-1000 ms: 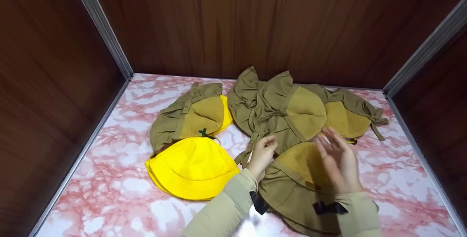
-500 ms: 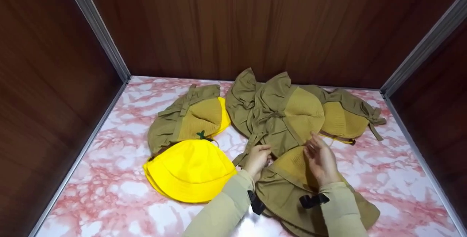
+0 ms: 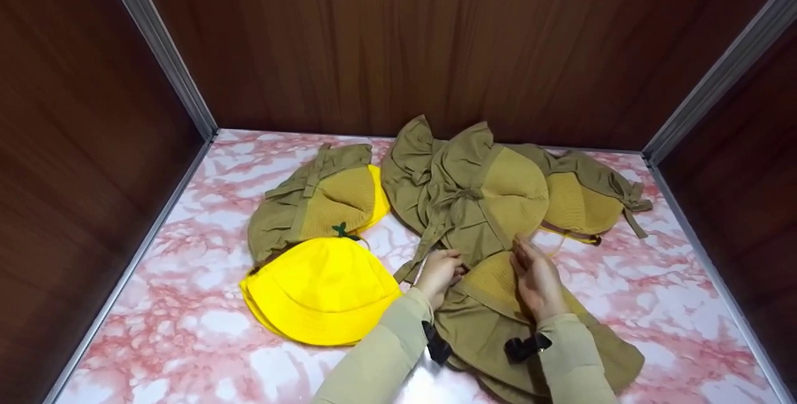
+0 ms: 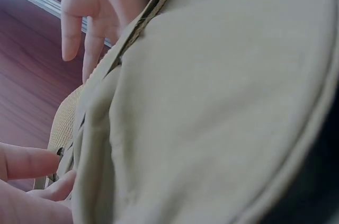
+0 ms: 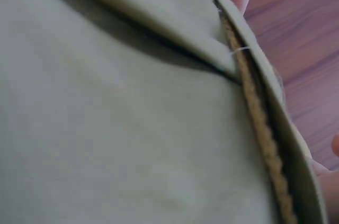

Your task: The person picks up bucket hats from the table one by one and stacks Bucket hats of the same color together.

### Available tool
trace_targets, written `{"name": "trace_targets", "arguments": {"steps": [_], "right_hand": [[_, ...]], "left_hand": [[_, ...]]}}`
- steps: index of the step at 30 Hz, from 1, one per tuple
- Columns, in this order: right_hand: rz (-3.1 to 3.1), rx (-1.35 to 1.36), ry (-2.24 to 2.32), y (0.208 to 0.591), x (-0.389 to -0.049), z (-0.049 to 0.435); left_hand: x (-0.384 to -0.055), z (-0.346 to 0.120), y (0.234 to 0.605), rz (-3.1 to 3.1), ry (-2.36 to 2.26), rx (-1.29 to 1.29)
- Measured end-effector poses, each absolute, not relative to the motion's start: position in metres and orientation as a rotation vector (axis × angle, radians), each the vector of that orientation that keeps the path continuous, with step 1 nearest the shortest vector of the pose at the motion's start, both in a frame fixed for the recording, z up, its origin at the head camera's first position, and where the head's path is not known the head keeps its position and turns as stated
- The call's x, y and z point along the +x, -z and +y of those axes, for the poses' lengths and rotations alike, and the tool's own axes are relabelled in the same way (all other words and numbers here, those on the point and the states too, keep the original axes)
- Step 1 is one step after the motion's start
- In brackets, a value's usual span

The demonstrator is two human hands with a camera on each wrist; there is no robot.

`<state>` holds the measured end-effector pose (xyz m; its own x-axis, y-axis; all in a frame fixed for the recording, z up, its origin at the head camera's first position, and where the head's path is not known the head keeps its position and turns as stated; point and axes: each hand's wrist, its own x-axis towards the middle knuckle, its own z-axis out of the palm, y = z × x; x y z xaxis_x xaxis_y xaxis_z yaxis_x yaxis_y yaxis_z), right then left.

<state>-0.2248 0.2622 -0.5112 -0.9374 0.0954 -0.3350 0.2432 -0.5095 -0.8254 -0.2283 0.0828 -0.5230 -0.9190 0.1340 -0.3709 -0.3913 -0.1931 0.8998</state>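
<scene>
An olive sun hat (image 3: 492, 323) with a mesh crown and wide brim lies at the front, brim toward me. My left hand (image 3: 439, 276) is at its left side with bent fingers. In the left wrist view, its fingers (image 4: 29, 161) are right at the fabric below the crown; I cannot tell whether they pinch it. My right hand (image 3: 538, 276) lies along the right side of the crown, fingers extended and slightly bent. The brim underside (image 5: 132, 128) fills much of the right wrist view, with a braided inner edge (image 5: 259, 123).
A yellow bucket hat (image 3: 324, 292) lies left of my left hand. Behind it is an olive hat (image 3: 339, 202) over something yellow. More olive hats (image 3: 514, 186) overlap along the back, with another hat (image 3: 582, 202) at right. Brown panels (image 3: 398, 37) enclose the marbled tabletop (image 3: 672, 304).
My right hand has moved left and down onto the crown side. My left hand has dropped slightly along the hat's left edge. The other hats stay in place.
</scene>
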Motion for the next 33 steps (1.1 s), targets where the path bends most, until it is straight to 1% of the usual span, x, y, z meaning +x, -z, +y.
{"name": "trace_targets", "arguments": {"steps": [9,20,26,33], "right_hand": [[1.327,0.501,2.771,0.521,-0.218,0.264],[1.346,0.468,2.774,0.525,-0.216,0.265],[1.318,0.418,2.805,0.53,-0.215,0.265],[1.12,0.342,2.882,0.533,-0.212,0.27]], "left_hand": [[-0.228,0.078,0.525,1.512,-2.265,-0.33],[-0.227,0.08,0.524,1.568,-2.312,-0.26],[-0.229,0.079,0.518,1.608,-2.333,-0.298],[-0.236,0.08,0.515,1.572,-2.358,-0.355]]}}
